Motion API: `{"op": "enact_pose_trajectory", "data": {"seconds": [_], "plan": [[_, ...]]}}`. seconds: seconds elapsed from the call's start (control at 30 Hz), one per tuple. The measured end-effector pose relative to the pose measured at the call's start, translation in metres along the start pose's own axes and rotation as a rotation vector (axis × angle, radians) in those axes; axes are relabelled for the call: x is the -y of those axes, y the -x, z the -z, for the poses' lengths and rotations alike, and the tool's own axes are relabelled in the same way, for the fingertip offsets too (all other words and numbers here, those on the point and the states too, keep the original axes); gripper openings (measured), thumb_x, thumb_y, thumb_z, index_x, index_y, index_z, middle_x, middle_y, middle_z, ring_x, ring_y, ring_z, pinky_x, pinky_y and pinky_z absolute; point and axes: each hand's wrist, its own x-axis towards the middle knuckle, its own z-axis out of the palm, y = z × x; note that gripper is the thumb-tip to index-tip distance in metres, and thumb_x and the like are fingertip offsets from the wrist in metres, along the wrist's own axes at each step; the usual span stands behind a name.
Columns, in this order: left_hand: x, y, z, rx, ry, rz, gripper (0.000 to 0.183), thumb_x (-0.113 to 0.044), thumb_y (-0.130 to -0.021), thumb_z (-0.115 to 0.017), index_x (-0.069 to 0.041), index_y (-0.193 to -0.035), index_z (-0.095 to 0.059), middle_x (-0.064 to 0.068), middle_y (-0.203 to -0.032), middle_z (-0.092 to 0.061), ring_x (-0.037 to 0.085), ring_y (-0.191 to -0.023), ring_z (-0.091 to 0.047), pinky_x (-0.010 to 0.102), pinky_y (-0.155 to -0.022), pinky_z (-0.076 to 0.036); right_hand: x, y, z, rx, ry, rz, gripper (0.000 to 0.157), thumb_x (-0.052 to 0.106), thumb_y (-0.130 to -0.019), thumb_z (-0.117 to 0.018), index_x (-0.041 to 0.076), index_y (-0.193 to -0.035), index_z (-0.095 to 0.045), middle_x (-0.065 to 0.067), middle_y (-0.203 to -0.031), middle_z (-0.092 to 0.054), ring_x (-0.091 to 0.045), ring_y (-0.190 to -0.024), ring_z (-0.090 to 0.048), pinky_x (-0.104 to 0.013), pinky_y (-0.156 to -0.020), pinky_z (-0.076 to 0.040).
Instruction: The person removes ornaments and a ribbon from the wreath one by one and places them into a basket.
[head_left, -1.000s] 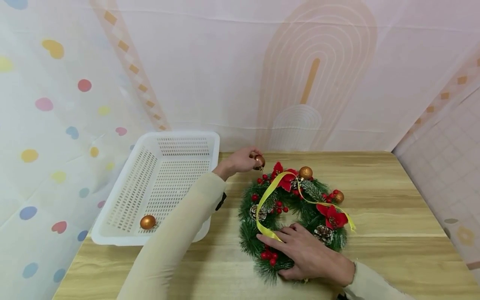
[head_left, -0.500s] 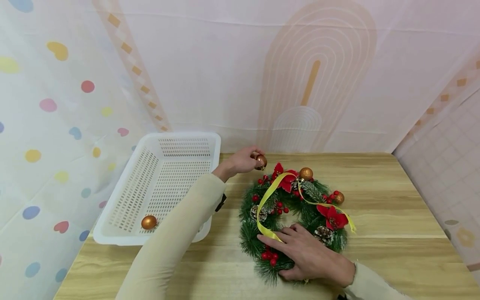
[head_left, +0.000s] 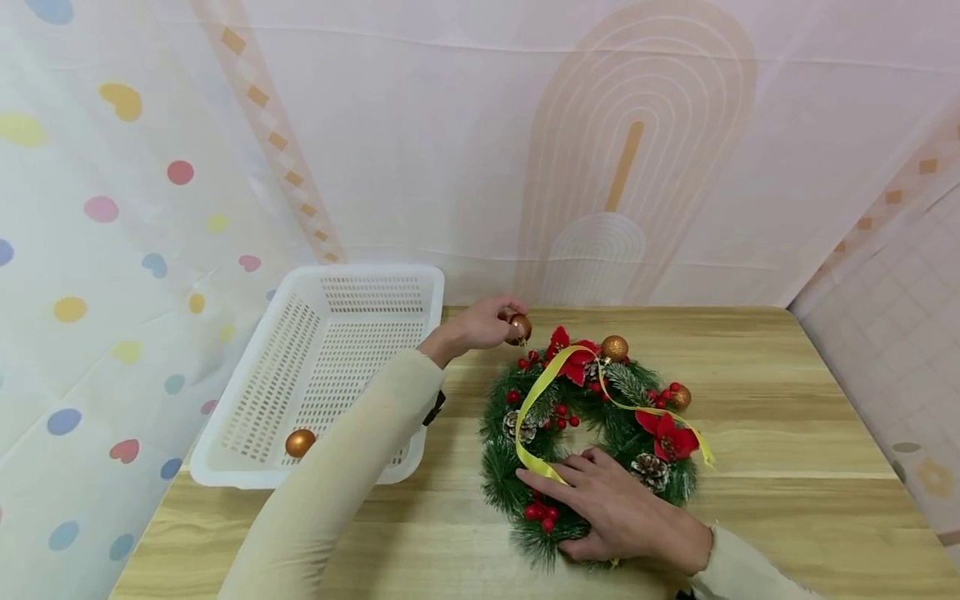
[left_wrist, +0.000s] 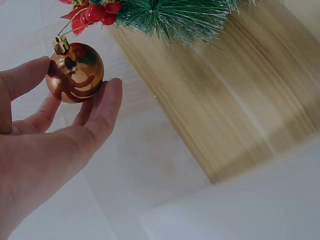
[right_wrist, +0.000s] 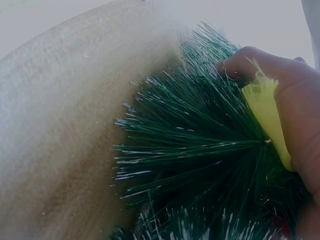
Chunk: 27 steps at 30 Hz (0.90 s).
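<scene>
My left hand (head_left: 480,323) pinches a shiny copper Christmas bauble (left_wrist: 76,72) between thumb and fingers, its gold cap and thin string loop facing the wreath. It is at the back-left edge of the green wreath (head_left: 498,475), close to the red berries (left_wrist: 94,13) and a red poinsettia (head_left: 573,354). My right hand (head_left: 622,508) grips the wreath's near side, thumb on the outer edge and fingers over toward the centre hole. A yellow ribbon (head_left: 534,392) loops across the wreath, and one frayed ribbon end (right_wrist: 265,107) shows beside the right hand.
A white slotted plastic basket (head_left: 435,300) stands on the left of the wooden table (head_left: 780,400), with another copper bauble (head_left: 300,443) inside. Glittery baubles (head_left: 615,347) and pinecones (head_left: 649,472) sit on the wreath. A patterned cloth backdrop (head_left: 450,150) rises behind the table.
My left hand has shifted slightly down and to the left with the bauble. The right hand and the wreath stay put; the head view has moved a little.
</scene>
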Motion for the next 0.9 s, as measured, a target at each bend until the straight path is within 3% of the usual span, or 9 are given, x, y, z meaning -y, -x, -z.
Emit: {"op": "enact_pose_trajectory", "data": {"seconds": [0.17,0.4,0.57,0.9], "plan": [[-0.001,0.008,0.001,0.023,-0.024,0.009,0.032,-0.009,-0.092,-0.054,-0.010,-0.124,-0.051,0.011,-0.119,-0.053,0.025,-0.110,-0.052,0.042,-0.093,-0.044,0.000,0.000,0.001,0.007,-0.004,-0.003,0.096,0.060,-0.075,-0.066,0.032,-0.150,-0.013,0.004,-0.127,-0.055,-0.017,-0.108,-0.053,-0.044,-0.085,-0.040],[0.000,0.017,0.004,0.045,-0.089,0.008,0.033,-0.011,-0.093,-0.054,-0.011,-0.126,-0.051,0.011,-0.120,-0.053,0.023,-0.109,-0.052,0.035,-0.087,-0.046,0.001,0.000,0.002,0.010,-0.013,-0.006,0.096,0.059,-0.075,-0.067,0.032,-0.150,-0.013,0.004,-0.127,-0.055,-0.018,-0.108,-0.053,-0.045,-0.086,-0.040],[0.003,0.018,0.006,0.053,-0.108,0.009,0.034,-0.011,-0.093,-0.054,-0.011,-0.127,-0.051,0.010,-0.124,-0.051,0.023,-0.111,-0.051,0.035,-0.087,-0.047,0.001,0.000,0.002,0.008,-0.013,-0.009,0.096,0.060,-0.075,-0.067,0.032,-0.150,-0.013,0.005,-0.128,-0.055,-0.017,-0.109,-0.053,-0.043,-0.085,-0.040],[0.007,0.020,0.006,0.041,-0.158,0.008,0.034,-0.009,-0.092,-0.054,-0.009,-0.126,-0.051,0.012,-0.117,-0.054,0.022,-0.099,-0.055,0.029,-0.076,-0.046,0.002,0.000,0.003,0.006,-0.005,-0.012,0.097,0.060,-0.074,-0.068,0.032,-0.149,-0.013,0.005,-0.128,-0.054,-0.016,-0.108,-0.053,-0.042,-0.084,-0.039]]}}
